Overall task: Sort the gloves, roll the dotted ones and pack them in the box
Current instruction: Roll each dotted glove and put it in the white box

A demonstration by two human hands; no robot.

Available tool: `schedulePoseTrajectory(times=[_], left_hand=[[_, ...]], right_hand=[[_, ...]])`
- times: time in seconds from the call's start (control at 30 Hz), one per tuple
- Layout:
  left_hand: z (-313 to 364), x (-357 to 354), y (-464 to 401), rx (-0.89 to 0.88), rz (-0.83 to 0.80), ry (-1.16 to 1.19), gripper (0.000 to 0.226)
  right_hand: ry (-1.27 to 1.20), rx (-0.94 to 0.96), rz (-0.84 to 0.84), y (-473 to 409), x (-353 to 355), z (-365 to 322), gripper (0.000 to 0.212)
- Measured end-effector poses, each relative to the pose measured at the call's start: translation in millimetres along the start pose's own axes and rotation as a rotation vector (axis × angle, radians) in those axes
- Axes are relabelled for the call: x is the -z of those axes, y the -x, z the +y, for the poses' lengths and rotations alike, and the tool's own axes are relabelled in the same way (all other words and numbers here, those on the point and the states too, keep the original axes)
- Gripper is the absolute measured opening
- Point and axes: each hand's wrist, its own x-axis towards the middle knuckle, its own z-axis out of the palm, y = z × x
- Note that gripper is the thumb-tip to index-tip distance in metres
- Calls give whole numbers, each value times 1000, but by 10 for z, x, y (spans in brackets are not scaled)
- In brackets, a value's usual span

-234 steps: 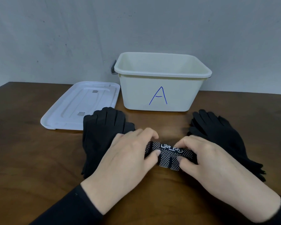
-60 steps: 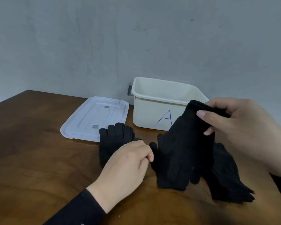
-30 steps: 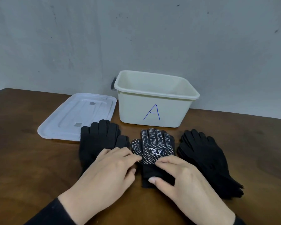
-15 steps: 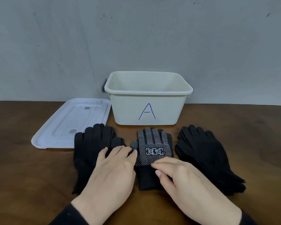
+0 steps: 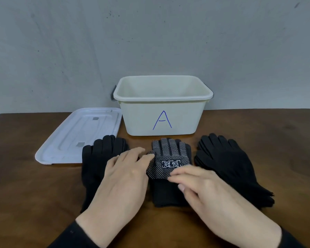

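A black glove with white dots (image 5: 170,154) lies flat, palm up, fingers pointing at the cream box marked "A" (image 5: 162,116). My left hand (image 5: 125,178) rests flat with straight fingers on the glove's left edge, by its thumb. My right hand (image 5: 202,187) lies over the glove's lower palm and cuff, fingers slightly bent, touching it. A plain black glove pile (image 5: 98,161) sits to the left, partly under my left hand. Another plain black pile (image 5: 227,165) lies to the right. The box's inside floor is hidden.
The white box lid (image 5: 75,138) lies flat at the left, beside the box. A grey wall stands close behind the box. The brown wooden table (image 5: 25,203) spreads on both sides of the piles.
A dotted roll was being made earlier. Then my right hand lifted a dark glove; now a dotted glove lies flat between the piles under both hands. In the last second the hands barely shifted.
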Motion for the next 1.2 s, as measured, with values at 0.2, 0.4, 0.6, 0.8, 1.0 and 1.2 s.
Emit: schedulePoseTrajectory(times=[0.2, 0.4, 0.6, 0.8, 1.0, 1.2], left_hand=[[20, -28, 92, -85, -131, -10, 71], [1, 7, 82, -185, -76, 98, 41], [-48, 58, 180, -263, -156, 148, 69], [13, 49, 134, -320, -187, 83, 42], [77, 38, 156, -294, -164, 36, 51], [187, 10, 124, -205, -91, 53, 57]], right_hand=[[52, -7, -88, 39, 71, 236, 31], [53, -14, -97, 28, 91, 200, 32], [33, 1, -254, 36, 72, 203, 61], [92, 27, -134, 2, -21, 139, 46], [163, 12, -31, -40, -127, 86, 37], [97, -30, 60, -79, -143, 97, 24]])
